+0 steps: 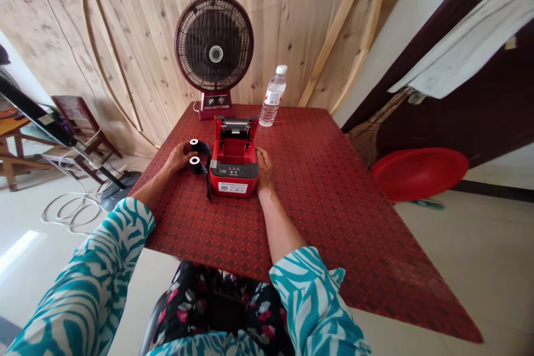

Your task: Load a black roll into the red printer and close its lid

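A small red printer (233, 164) with its lid raised stands on the red patterned tablecloth (325, 194). My right hand (263, 169) rests against the printer's right side, fingers curled along it. Left of the printer, my left hand (178, 157) is closed on a black ribbon (199, 157) wound on two white-cored spools, one behind the other. A loose black strip of the ribbon hangs down beside the printer's front left corner.
A red table fan (214, 50) and a clear water bottle (273, 95) stand at the table's far edge. A red basin (419, 171) lies on the floor to the right. Chairs, a stand and coiled white cable (70, 211) are on the left.
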Demonstrator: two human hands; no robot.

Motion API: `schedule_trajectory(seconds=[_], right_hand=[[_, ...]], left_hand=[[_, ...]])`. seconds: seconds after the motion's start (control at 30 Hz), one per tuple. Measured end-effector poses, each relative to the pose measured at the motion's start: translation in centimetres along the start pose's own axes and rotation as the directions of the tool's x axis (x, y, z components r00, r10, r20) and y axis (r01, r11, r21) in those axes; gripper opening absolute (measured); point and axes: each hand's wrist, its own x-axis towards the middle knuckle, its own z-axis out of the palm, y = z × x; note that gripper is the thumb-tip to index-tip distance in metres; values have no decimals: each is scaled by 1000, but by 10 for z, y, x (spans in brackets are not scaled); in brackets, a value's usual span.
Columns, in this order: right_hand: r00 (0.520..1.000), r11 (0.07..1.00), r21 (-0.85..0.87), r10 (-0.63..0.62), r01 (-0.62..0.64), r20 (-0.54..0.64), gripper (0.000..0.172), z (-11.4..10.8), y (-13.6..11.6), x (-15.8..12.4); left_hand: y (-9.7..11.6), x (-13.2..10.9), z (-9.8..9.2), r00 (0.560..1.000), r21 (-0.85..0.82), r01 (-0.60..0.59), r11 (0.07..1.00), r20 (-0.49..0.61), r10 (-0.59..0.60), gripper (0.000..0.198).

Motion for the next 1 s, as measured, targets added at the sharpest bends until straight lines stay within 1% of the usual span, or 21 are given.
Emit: schedule_trajectory(seconds=[0.07,0.1,0.13,0.2,0.27,0.3,0.37,0.43,0.47,0.53,0.6,0.63,0.67,0.73,0.8,0.87,0.93,1.0], right_hand=[[1000,1000,10,4,-4,2,39,0,0,0],[1000,1000,14,2,-2,6,38,0,0,0],[1000,1000,15,-6,6,10,37,0,0,1],[1000,1000,14,-26,26,8,37,0,2,2],[999,999,14,-32,32,1,37,0,3,3],[1000,999,14,-30,30,-3,38,-1,4,4],[1000,1000,17,-25,25,-4,39,-1,5,4],[1000,1000,19,-24,24,1,39,0,4,3],[1000,1000,20,-22,21,1,38,0,4,3],[1000,1000,20,-15,15,-2,37,1,4,3],[1000,1000,21,-12,12,-6,37,2,4,3],[1000,1000,27,-12,12,-7,37,2,4,3],[1000,999,34,-13,13,-8,37,2,4,3],[1000,999,45,-14,15,-11,37,3,5,4],[1000,999,37,-21,21,-14,37,3,5,4],[999,999,23,-28,29,-16,37,3,6,5],[999,999,28,-30,31,-16,37,4,8,6],[1000,999,39,-24,24,-12,37,4,11,8]], left_hand=[[-2,-17,-5,996,-202,-39,979,-91,21,45],[-2,-27,-8,992,-278,-64,958,-123,31,44],[-3,-36,-10,993,-327,-71,942,-112,36,44],[-3,-52,-11,998,-367,-60,928,-2,64,47],[-3,-60,-7,989,-366,-58,929,108,105,53],[-3,-62,-4,983,-355,-65,933,136,121,54],[-3,-61,2,981,-316,-76,946,145,128,52],[-4,-58,2,986,-309,-75,948,116,116,49],[-4,-56,-1,990,-336,-76,939,89,112,51],[1,-55,-13,994,-434,-98,895,-2,107,56],[13,-56,-28,989,-518,-146,843,-88,117,60],[22,-56,-36,985,-535,-171,827,-92,145,60],[33,-56,-41,980,-532,-196,824,-70,187,60],[57,-54,-46,952,-486,-266,832,1,305,58],[82,-49,-42,891,-361,-375,854,112,439,52],[102,-40,-30,817,-171,-508,844,215,535,45],[118,-28,-17,756,3,-602,798,321,570,42],[130,-16,-6,726,153,-645,749,428,538,40]])
